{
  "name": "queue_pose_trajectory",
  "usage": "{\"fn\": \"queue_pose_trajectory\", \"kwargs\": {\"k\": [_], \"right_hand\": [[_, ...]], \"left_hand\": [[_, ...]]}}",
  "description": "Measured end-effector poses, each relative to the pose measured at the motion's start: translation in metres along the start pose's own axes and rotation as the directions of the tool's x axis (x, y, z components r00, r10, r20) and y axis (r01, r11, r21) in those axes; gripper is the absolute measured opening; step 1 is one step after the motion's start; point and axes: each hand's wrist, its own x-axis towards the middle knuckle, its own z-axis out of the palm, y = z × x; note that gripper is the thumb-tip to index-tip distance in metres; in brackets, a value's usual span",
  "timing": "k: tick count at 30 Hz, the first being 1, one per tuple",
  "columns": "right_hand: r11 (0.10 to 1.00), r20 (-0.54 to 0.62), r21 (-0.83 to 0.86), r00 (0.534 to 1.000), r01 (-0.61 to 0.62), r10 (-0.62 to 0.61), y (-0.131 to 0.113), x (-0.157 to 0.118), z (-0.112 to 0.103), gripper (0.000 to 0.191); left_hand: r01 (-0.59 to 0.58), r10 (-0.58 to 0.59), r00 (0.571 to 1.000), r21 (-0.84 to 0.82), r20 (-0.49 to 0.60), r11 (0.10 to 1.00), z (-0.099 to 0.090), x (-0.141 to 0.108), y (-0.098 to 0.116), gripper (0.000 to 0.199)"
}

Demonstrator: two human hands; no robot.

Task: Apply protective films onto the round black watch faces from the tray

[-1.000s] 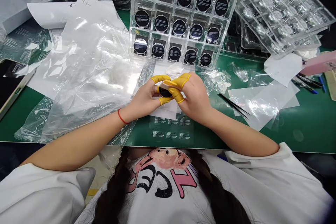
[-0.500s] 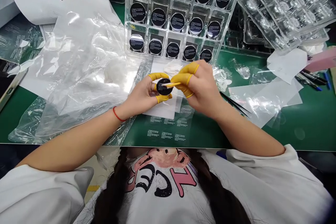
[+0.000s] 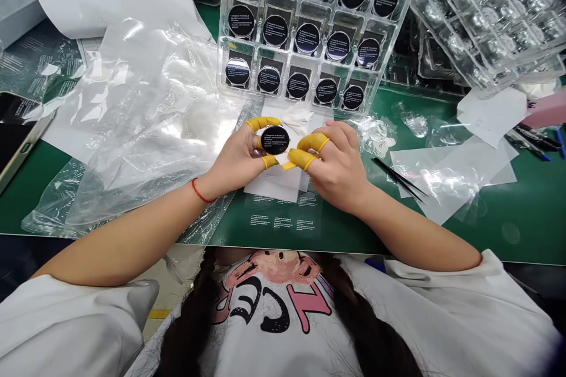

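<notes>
My left hand [image 3: 239, 156] grips a round watch face [image 3: 275, 140] by its edge, between fingers and thumb in yellow finger cots. The black face is turned up and carries lines of small white print. Just to its right, my right hand [image 3: 338, 165] is closed in a pinch, also with yellow finger cots. At its fingertips shows a small yellow and white bit, too small and covered to name. White paper [image 3: 274, 188] lies beneath both hands. In front stands a clear plastic tray [image 3: 220, 65] with similar round black faces in its compartments.
Clear plastic bags [image 3: 145, 100] spread over the left side. Black tweezers [image 3: 400, 179] lie to the right, beside translucent sheets [image 3: 495, 168]. More clear trays [image 3: 490, 23] are stacked at the back right. A phone [image 3: 22, 141] rests at the left edge; pens [image 3: 530, 144] lie far right.
My right hand has drawn back off the watch face, down and to the right, uncovering its print. The view has shifted slightly. My left hand still holds the watch face.
</notes>
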Motion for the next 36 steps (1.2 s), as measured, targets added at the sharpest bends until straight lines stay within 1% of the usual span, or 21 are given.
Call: {"fn": "queue_pose_trajectory", "kwargs": {"k": [3, 5, 7, 8, 9, 10, 12, 13, 14, 15, 16, 17, 19, 21, 22, 24, 26, 28, 30, 33, 36], "right_hand": [[1.0, -0.092, 0.005, 0.995, 0.025, -0.025, 0.001, 0.0, 0.003, 0.024], [0.994, -0.101, 0.108, 0.995, -0.013, 0.024, 0.005, 0.004, -0.002, 0.019], [0.963, -0.07, 0.231, 0.984, -0.141, 0.161, 0.014, 0.009, -0.012, 0.019], [0.929, -0.038, 0.281, 0.965, -0.239, 0.26, 0.02, 0.011, -0.017, 0.02], [0.883, 0.016, 0.314, 0.932, -0.348, 0.362, 0.028, 0.012, -0.022, 0.021], [0.827, 0.093, 0.325, 0.885, -0.459, 0.455, 0.037, 0.012, -0.025, 0.022], [0.727, 0.288, 0.263, 0.771, -0.634, 0.568, 0.056, 0.011, -0.025, 0.025], [0.706, 0.37, 0.191, 0.717, -0.681, 0.591, 0.063, 0.009, -0.023, 0.025], [0.706, 0.413, 0.115, 0.68, -0.699, 0.606, 0.069, 0.007, -0.019, 0.025], [0.72, 0.415, 0.057, 0.672, -0.692, 0.613, 0.073, 0.005, -0.016, 0.025], [0.738, 0.385, 0.035, 0.691, -0.673, 0.612, 0.074, 0.005, -0.012, 0.024], [0.758, 0.341, 0.059, 0.727, -0.649, 0.596, 0.072, 0.005, -0.009, 0.022], [0.777, 0.269, 0.21, 0.799, -0.594, 0.538, 0.062, 0.008, -0.007, 0.019], [0.742, 0.243, 0.391, 0.838, -0.545, 0.488, 0.047, 0.014, -0.007, 0.02], [0.702, 0.251, 0.469, 0.843, -0.537, 0.476, 0.04, 0.017, -0.007, 0.021], [0.561, 0.321, 0.6, 0.814, -0.57, 0.483, 0.026, 0.023, -0.006, 0.023], [0.371, 0.463, 0.671, 0.754, -0.642, 0.466, 0.015, 0.026, -0.003, 0.027], [0.216, 0.596, 0.677, 0.696, -0.704, 0.4, 0.007, 0.028, 0.0, 0.025], [0.127, 0.658, 0.67, 0.664, -0.731, 0.354, 0.002, 0.03, 0.003, 0.02], [0.023, 0.681, 0.67, 0.627, -0.742, 0.377, -0.004, 0.032, 0.004, 0.021], [-0.062, 0.695, 0.685, 0.625, -0.726, 0.354, -0.006, 0.033, 0.003, 0.019]], "left_hand": [[-0.032, 0.033, 0.999, -0.009, 0.025, 0.999, -0.001, 0.0, -0.001, 0.068], [-0.072, 0.074, 0.995, -0.033, 0.066, 0.997, -0.002, 0.001, -0.003, 0.062], [-0.097, 0.1, 0.99, -0.037, 0.101, 0.995, -0.002, 0.002, -0.005, 0.057], [-0.098, 0.101, 0.988, -0.03, 0.116, 0.995, -0.003, 0.003, -0.007, 0.055], [-0.097, 0.099, 0.987, -0.023, 0.13, 0.995, -0.003, 0.003, -0.008, 0.055], [-0.094, 0.095, 0.985, -0.017, 0.143, 0.995, -0.004, 0.004, -0.009, 0.055], [-0.093, 0.093, 0.983, -0.01, 0.16, 0.996, -0.005, 0.005, -0.011, 0.055], [-0.097, 0.097, 0.982, -0.009, 0.163, 0.995, -0.005, 0.006, -0.011, 0.055], [-0.102, 0.101, 0.981, -0.007, 0.163, 0.995, -0.005, 0.006, -0.012, 0.056], [-0.107, 0.106, 0.981, -0.005, 0.16, 0.994, -0.005, 0.006, -0.012, 0.056], [-0.111, 0.11, 0.981, -0.004, 0.158, 0.994, -0.005, 0.006, -0.011, 0.056], [-0.116, 0.115, 0.981, -0.003, 0.157, 0.993, -0.004, 0.006, -0.011, 0.056], [-0.122, 0.121, 0.98, -0.002, 0.156, 0.993, -0.004, 0.006, -0.01, 0.057], [-0.125, 0.124, 0.98, -0.003, 0.156, 0.992, -0.003, 0.006, -0.01, 0.058], [-0.124, 0.123, 0.98, -0.003, 0.157, 0.992, -0.003, 0.006, -0.01, 0.058], [-0.119, 0.118, 0.98, 0.001, 0.157, 0.993, -0.003, 0.005, -0.011, 0.06], [-0.112, 0.108, 0.985, 0.022, 0.137, 0.993, -0.003, 0.004, -0.011, 0.063], [-0.099, 0.092, 0.991, 0.069, 0.099, 0.993, -0.003, 0.003, -0.012, 0.066], [-0.091, 0.083, 0.994, 0.123, 0.067, 0.988, -0.003, 0.001, -0.013, 0.068], [-0.087, 0.08, 0.995, 0.159, 0.05, 0.983, -0.002, -0.002, -0.014, 0.068], [-0.073, 0.066, 0.996, 0.142, 0.052, 0.987, 0.0, -0.003, -0.014, 0.068]]}}
